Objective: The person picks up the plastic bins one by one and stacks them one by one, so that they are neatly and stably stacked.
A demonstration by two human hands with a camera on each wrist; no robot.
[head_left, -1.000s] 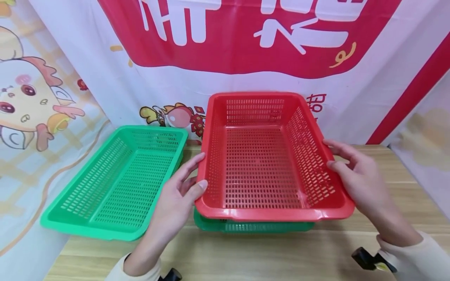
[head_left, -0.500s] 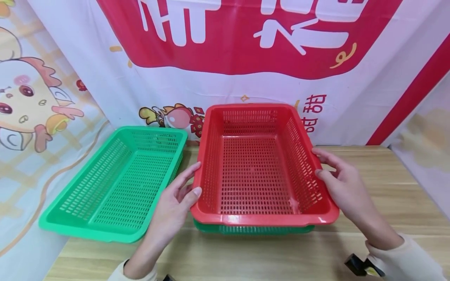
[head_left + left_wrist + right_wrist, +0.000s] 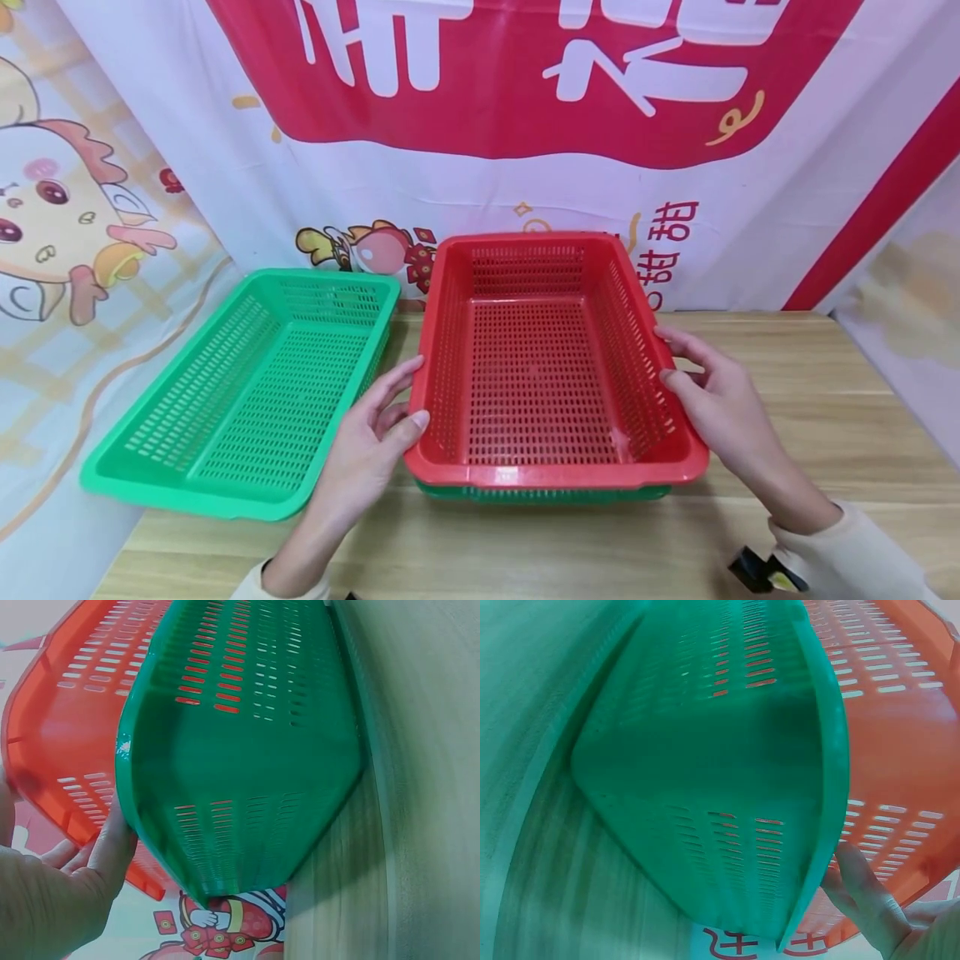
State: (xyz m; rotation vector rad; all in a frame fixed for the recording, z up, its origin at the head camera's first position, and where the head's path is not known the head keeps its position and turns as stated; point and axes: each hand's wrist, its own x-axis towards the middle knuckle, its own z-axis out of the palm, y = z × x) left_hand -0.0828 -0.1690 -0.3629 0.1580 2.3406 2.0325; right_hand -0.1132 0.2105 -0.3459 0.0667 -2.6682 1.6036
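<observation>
A red plastic basket (image 3: 532,375) with slotted walls is held level by both hands. My left hand (image 3: 371,446) grips its left rim, thumb on top and fingers along the outside. On the opposite rim, my right hand (image 3: 723,408) holds in the same way. Beneath it stands a green basket (image 3: 240,757) on the table, mostly hidden from the head view. Both wrist views show the red basket's lower part inside the green one, its rim above the green rim. Fingers of the left hand (image 3: 82,885) and right hand (image 3: 877,915) are near the green rim.
Another green basket (image 3: 262,400) stands at the left of the wooden table (image 3: 525,550), close to the left hand. A printed cloth (image 3: 480,183) hangs behind the table, and more printed cloth covers the left side.
The red basket has come down and slightly left with both hands, sinking into the green basket below. The green basket at the left stays where it was.
</observation>
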